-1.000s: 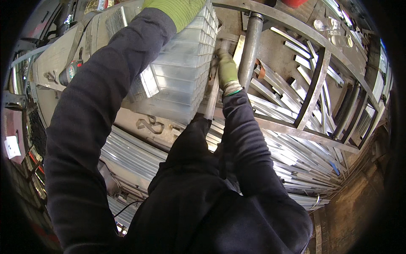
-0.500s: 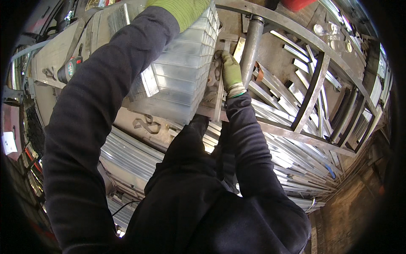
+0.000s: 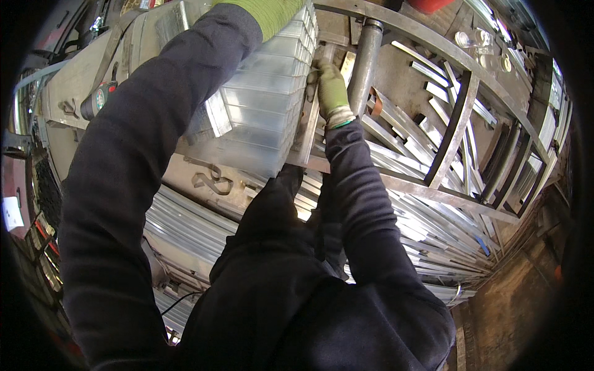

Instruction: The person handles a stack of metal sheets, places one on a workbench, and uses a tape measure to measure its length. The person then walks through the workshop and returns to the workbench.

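Got a silver profile stack [image 3: 266, 105] beside the right grip [image 3: 334, 93], long axis roughly sideways, ends pointing right, rest behind the left sleeve [image 3: 154, 111]. Farther, left grip [image 3: 269, 15] over its far side, cut off. Clamped or apart? Can't tell, both.

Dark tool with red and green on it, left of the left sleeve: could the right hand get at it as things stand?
Probably not: the silvery stack and the left sleeve lie between the right hand and the dark tool.
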The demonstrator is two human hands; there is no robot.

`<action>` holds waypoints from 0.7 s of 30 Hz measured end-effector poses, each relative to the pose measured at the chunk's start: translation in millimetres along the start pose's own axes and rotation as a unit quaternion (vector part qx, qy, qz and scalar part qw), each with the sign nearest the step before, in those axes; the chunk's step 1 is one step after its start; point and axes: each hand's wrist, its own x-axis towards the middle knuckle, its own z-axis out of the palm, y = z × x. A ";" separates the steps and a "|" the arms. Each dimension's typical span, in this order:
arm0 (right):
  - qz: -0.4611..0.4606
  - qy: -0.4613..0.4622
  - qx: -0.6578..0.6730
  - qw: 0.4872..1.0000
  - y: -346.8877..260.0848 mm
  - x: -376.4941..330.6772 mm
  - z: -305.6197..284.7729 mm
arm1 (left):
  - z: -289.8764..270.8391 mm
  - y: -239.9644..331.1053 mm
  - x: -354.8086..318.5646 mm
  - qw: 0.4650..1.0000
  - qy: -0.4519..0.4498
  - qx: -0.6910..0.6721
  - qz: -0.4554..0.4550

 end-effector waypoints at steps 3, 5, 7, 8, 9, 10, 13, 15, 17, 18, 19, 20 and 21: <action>-0.020 0.040 -0.071 0.997 -0.8 -10.8 -11.0 | 3.8 -3.3 2.2 1.000 -0.005 0.003 -0.002; -0.018 0.049 -0.042 0.998 4.9 -27.6 -29.6 | 8.7 -6.1 3.6 1.000 -0.001 -0.007 -0.003; -0.130 0.059 -0.249 0.958 23.5 -59.2 -52.1 | 13.8 -8.0 6.4 0.999 -0.029 -0.015 -0.026; -0.179 0.055 -0.331 0.925 34.2 -76.6 -64.8 | 14.6 -9.3 9.3 0.998 -0.041 -0.016 -0.035; -0.225 0.025 -0.435 0.871 42.0 -100.1 -83.4 | 14.9 -11.2 8.5 0.998 0.028 0.041 0.049; -0.288 0.007 -0.593 0.752 49.2 -124.9 -100.8 | 15.6 -9.7 12.3 0.997 -0.040 0.051 0.038; -0.186 -0.013 -0.634 0.751 71.5 -193.6 -134.3 | 16.0 -5.0 20.1 0.989 -0.129 0.048 -0.052; 0.030 0.048 -0.442 0.895 82.1 -232.8 -150.7 | 19.1 -3.5 24.0 0.991 -0.113 0.006 -0.078; 0.178 0.121 -0.236 0.948 92.3 -260.9 -159.7 | 23.8 -3.4 28.1 0.990 -0.115 0.024 -0.078; 0.157 0.130 -0.249 0.947 98.4 -268.4 -159.9 | 25.6 -4.3 30.2 0.990 -0.114 0.036 -0.079; 0.166 0.147 -0.260 0.940 102.7 -275.5 -160.0 | 27.3 -5.3 31.4 0.991 -0.109 0.034 -0.068; 0.148 0.144 -0.251 0.946 107.2 -279.5 -158.6 | 27.8 -7.1 32.6 0.992 -0.104 0.035 -0.055; 0.148 0.147 -0.246 0.947 111.2 -283.1 -157.2 | 28.1 -8.7 32.5 0.993 -0.100 0.037 -0.043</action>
